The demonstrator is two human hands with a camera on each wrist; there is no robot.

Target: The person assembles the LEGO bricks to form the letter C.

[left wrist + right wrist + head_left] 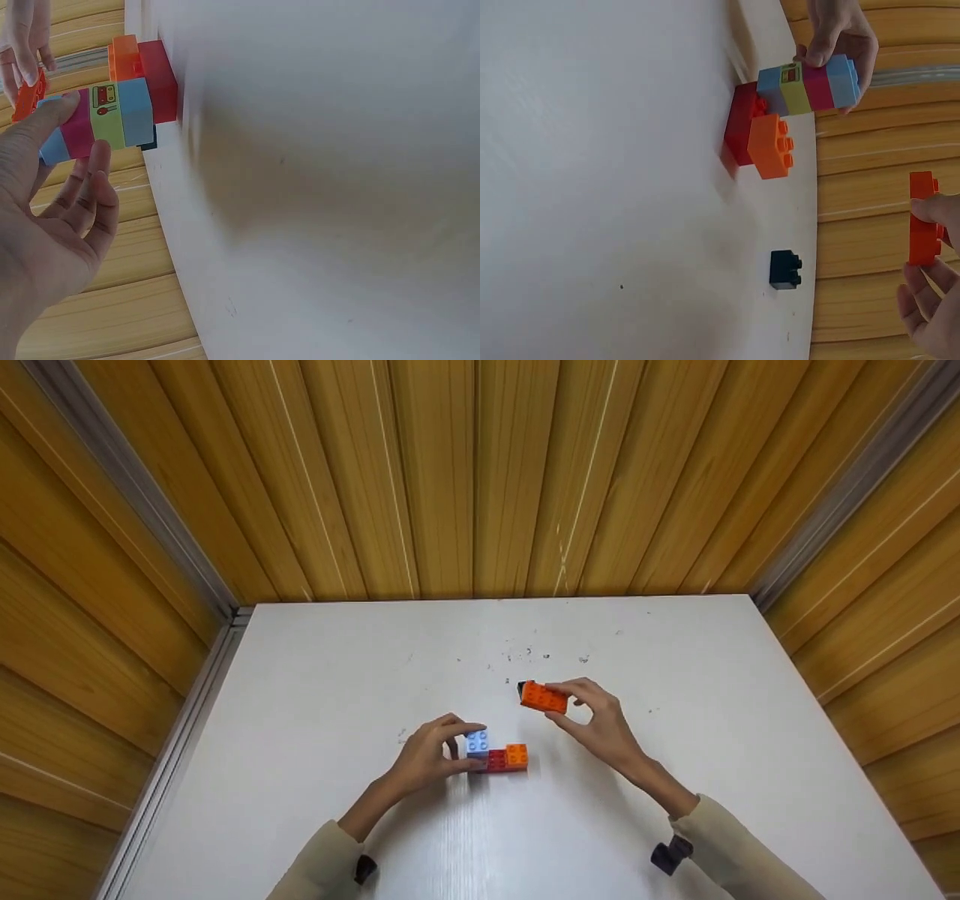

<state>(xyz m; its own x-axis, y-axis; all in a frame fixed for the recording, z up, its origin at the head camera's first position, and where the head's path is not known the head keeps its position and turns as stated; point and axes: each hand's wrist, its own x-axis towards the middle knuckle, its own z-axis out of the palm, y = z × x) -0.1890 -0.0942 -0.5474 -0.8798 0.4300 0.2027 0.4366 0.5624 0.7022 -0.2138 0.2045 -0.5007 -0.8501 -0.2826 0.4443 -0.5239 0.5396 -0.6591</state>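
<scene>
My left hand [431, 754] pinches a stack of toy building bricks [105, 116] between thumb and fingers. From the top it runs light blue, magenta, yellow-green with a small printed picture, then light blue. Its lower end meets one end of a long red brick [739, 124] on the table; whether it is fully pressed on I cannot tell. An orange brick [769, 146] sits on the red brick's other end. Raised above the table, to the right and farther back, my right hand [600, 724] holds a long orange-red brick [541, 697] by its ends, studs showing.
A small dark brick [784, 270] rests on the white table [337, 675], partly hidden behind the orange-red brick in the head view. Dark specks mark the tabletop farther back. Wood-patterned panels [495, 480] enclose the back and sides.
</scene>
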